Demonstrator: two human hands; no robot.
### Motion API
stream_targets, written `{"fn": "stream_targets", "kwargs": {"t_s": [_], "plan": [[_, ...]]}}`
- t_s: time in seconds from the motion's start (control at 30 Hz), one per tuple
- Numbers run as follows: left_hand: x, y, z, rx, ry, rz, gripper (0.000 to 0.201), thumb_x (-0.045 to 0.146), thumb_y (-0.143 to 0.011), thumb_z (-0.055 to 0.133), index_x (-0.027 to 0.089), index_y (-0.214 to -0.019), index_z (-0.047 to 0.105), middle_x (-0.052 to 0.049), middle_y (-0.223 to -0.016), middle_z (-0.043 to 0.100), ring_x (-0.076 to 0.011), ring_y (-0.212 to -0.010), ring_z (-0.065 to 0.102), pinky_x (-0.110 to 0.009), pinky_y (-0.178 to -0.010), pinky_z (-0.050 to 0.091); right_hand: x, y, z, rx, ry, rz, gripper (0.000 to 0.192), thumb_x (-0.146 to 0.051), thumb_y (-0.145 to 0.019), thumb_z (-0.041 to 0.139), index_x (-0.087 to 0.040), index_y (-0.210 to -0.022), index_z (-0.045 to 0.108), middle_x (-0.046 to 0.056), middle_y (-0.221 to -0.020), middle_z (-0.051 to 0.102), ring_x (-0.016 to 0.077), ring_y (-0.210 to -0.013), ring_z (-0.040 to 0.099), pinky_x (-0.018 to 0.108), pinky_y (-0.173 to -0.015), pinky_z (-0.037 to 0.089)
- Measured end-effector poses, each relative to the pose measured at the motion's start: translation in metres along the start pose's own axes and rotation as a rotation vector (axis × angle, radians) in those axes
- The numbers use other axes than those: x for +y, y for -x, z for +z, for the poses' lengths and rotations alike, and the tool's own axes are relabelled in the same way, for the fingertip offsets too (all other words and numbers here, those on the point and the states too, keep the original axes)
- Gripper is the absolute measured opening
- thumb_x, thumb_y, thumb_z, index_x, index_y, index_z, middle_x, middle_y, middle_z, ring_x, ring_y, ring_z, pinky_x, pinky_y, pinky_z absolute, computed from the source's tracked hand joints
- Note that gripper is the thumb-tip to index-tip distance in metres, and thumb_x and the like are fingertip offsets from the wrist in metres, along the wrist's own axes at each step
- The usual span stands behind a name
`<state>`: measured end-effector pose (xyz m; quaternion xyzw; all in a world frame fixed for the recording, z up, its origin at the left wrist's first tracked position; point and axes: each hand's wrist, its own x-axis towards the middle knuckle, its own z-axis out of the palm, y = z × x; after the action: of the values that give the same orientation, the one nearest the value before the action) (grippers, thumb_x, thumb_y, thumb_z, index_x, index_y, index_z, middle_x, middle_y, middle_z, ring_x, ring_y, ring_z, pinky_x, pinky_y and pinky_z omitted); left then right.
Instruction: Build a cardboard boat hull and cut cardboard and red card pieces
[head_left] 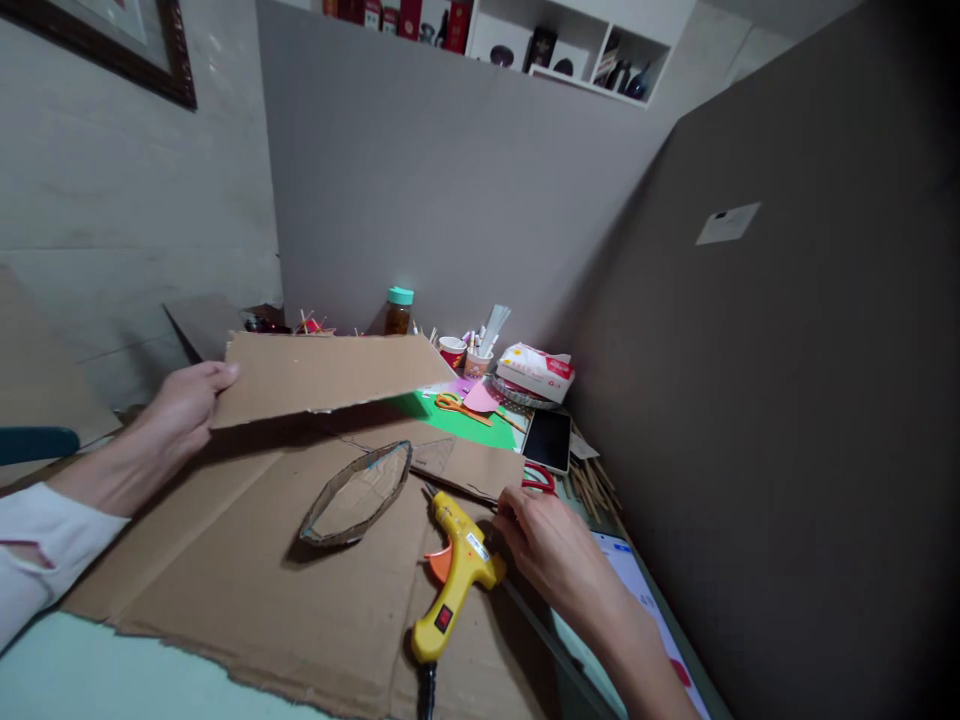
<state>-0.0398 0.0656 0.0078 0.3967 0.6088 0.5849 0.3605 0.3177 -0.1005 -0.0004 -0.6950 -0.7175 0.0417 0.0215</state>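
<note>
My left hand (184, 405) grips the left end of a flat piece of cardboard (337, 372), raised above the work surface. My right hand (544, 535) is closed around a pair of scissors with red handles (540, 478); their dark blades point left, and the fingertips are partly hidden. Just left of that hand lies a yellow glue gun (457, 575) with an orange trigger, its nozzle pointing away from me. A boat-shaped cardboard form (358, 495) with low walls rests on the large cardboard sheet (247, 560). Beside its tip is a small triangular cardboard piece (433, 456).
Orange scissors (461, 408) lie on green paper (427, 408). Behind stand a jar with a teal lid (399, 310), cups of supplies (478, 362) and a tissue pack (535, 372). A black-screened device (547, 440) and wooden sticks (592, 488) sit along the right partition (787, 380).
</note>
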Motion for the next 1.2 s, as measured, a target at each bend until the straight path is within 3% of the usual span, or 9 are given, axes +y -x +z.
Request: {"fn": "stream_targets", "kwargs": {"t_s": [0.2,0.43,0.6,0.73,0.8,0.87,0.97,1.07,1.2], "plan": [[-0.014,0.012,0.018,-0.184,0.066,-0.116,0.016,0.027,-0.094,0.063,0.014,-0.085,0.062,0.002,-0.076,0.061,-0.0111,-0.060,0.057,-0.024,-0.055,0.048,-0.005,-0.002,0.001,-0.043,0.014,-0.004,0.012,-0.017,-0.098,0.052,-0.018,-0.091,0.062,0.011,-0.096,0.072,0.0256,-0.088,0.070,0.029,-0.061,0.032],[-0.029,-0.002,0.015,-0.241,-0.074,-0.050,0.023,0.034,-0.094,0.064,0.014,-0.106,0.064,-0.005,-0.100,0.067,-0.0169,-0.079,0.065,-0.033,-0.069,0.057,-0.005,-0.002,0.007,-0.069,0.019,-0.019,0.013,-0.018,-0.099,0.050,-0.018,-0.092,0.061,0.011,-0.093,0.072,0.0257,-0.087,0.069,0.029,-0.061,0.031],[-0.026,-0.004,0.001,-0.156,-0.336,0.134,0.029,0.034,-0.092,0.062,0.013,-0.112,0.062,-0.008,-0.110,0.066,-0.0273,-0.105,0.062,-0.045,-0.091,0.051,-0.003,-0.004,0.007,-0.058,0.017,-0.020,0.011,-0.017,-0.098,0.052,-0.019,-0.092,0.061,0.010,-0.094,0.072,0.0242,-0.087,0.068,0.028,-0.061,0.033],[-0.008,0.020,0.000,-0.086,-0.559,0.415,0.038,0.030,-0.090,0.057,0.011,-0.123,0.057,-0.013,-0.133,0.055,-0.0366,-0.138,0.030,-0.045,-0.111,0.027,-0.004,-0.005,0.004,-0.045,0.005,-0.018,0.012,-0.018,-0.098,0.053,-0.019,-0.091,0.062,0.010,-0.093,0.071,0.0240,-0.086,0.067,0.028,-0.062,0.033],[-0.001,0.040,0.009,-0.161,-0.631,0.496,0.030,0.034,-0.091,0.051,0.014,-0.110,0.063,-0.014,-0.128,0.060,-0.0336,-0.130,0.042,-0.040,-0.104,0.033,-0.004,-0.006,0.003,-0.041,-0.004,-0.019,0.012,-0.018,-0.098,0.053,-0.019,-0.091,0.063,0.010,-0.092,0.071,0.0233,-0.084,0.067,0.028,-0.061,0.033],[0.000,0.061,0.023,-0.358,-0.694,0.500,0.024,0.039,-0.085,0.057,0.019,-0.087,0.068,-0.009,-0.097,0.070,-0.0285,-0.096,0.061,-0.035,-0.083,0.042,-0.004,-0.006,0.003,-0.035,-0.015,-0.023,0.012,-0.017,-0.097,0.054,-0.019,-0.091,0.063,0.009,-0.091,0.070,0.0221,-0.082,0.066,0.027,-0.061,0.033],[-0.007,0.082,0.042,-0.629,-0.744,0.451,0.018,0.039,-0.069,0.069,0.023,-0.063,0.064,-0.002,-0.059,0.063,-0.0223,-0.058,0.054,-0.032,-0.058,0.033,-0.001,-0.007,0.004,-0.016,-0.033,-0.034,0.011,-0.017,-0.097,0.054,-0.019,-0.092,0.063,0.009,-0.090,0.070,0.0215,-0.080,0.065,0.028,-0.063,0.034],[-0.017,0.088,0.049,-0.749,-0.710,0.407,0.020,0.035,-0.064,0.065,0.023,-0.052,0.054,0.000,-0.050,0.053,-0.0197,-0.053,0.046,-0.031,-0.055,0.027,0.000,-0.007,0.004,0.021,-0.065,-0.048,0.010,-0.016,-0.095,0.054,-0.018,-0.092,0.064,0.010,-0.091,0.069,0.0228,-0.081,0.064,0.029,-0.065,0.034],[-0.020,0.089,0.048,-0.789,-0.563,0.303,0.023,0.045,-0.066,0.058,0.023,-0.060,0.051,0.002,-0.056,0.049,-0.0189,-0.057,0.046,-0.030,-0.055,0.033,-0.007,-0.002,-0.001,0.094,-0.198,-0.092,0.013,-0.017,-0.098,0.050,-0.019,-0.096,0.063,0.006,-0.088,0.070,0.0200,-0.080,0.064,0.027,-0.066,0.039]]}}
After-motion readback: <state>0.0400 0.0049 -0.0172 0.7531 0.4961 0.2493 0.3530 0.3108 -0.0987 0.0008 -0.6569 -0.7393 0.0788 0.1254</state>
